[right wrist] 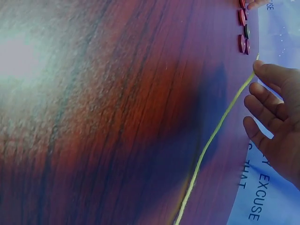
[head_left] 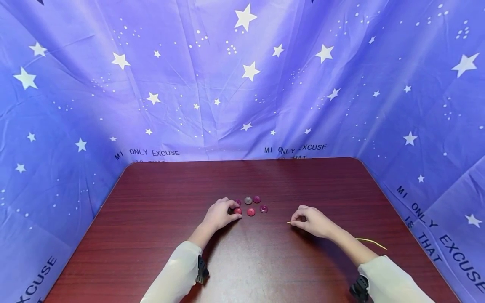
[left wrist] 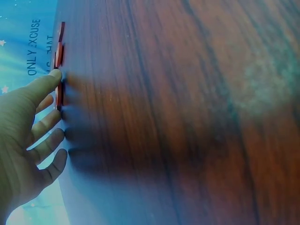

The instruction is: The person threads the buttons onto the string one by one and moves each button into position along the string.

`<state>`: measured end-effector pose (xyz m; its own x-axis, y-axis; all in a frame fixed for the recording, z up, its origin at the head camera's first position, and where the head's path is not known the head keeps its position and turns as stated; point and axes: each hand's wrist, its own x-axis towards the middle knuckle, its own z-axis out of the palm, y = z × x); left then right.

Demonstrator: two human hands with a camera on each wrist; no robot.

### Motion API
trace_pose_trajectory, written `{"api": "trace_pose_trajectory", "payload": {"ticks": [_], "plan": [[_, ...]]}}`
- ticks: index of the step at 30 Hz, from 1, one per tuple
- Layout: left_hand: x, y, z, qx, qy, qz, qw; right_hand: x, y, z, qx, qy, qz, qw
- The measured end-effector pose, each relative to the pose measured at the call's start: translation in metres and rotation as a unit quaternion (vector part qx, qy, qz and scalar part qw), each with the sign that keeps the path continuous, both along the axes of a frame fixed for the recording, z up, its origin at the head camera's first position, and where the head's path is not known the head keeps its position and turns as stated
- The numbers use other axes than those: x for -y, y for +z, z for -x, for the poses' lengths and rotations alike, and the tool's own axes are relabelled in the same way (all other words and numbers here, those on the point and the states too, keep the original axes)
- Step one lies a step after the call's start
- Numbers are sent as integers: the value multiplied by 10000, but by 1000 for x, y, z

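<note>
My left hand (head_left: 219, 213) is at the left end of a small group of buttons, its thumb and index finger on either side of a red button (head_left: 238, 211) lying on the table. A purple button (head_left: 238, 202) shows just behind those fingertips. To the right lie a second red button (head_left: 251, 212), a grey button (head_left: 248, 200) and two more purple buttons, one at the back (head_left: 257, 199) and one nearer (head_left: 264, 208). My right hand (head_left: 313, 221) pinches a yellow cord (right wrist: 206, 149) near its end, a short tip sticking out past the thumb. The cord trails back beneath the forearm.
The dark red wooden table (head_left: 159, 185) has a glossy top. A purple-blue star-printed curtain (head_left: 212, 84) hangs along its back and both sides. The cord's far part (head_left: 373, 242) lies to the right of my right forearm.
</note>
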<state>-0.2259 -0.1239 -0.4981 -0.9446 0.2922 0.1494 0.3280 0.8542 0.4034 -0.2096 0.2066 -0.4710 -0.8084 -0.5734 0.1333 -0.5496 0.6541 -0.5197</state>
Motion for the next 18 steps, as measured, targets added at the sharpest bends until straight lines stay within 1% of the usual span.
{"api": "trace_pose_trajectory", "payload": {"ticks": [12, 18], "plan": [[-1, 0, 0, 32, 48, 89, 9999, 13, 5, 1, -49, 22, -52, 10000], [-2, 0, 0, 120, 58, 133, 9998, 18, 7, 1, -50, 88, -6, 9999]]}}
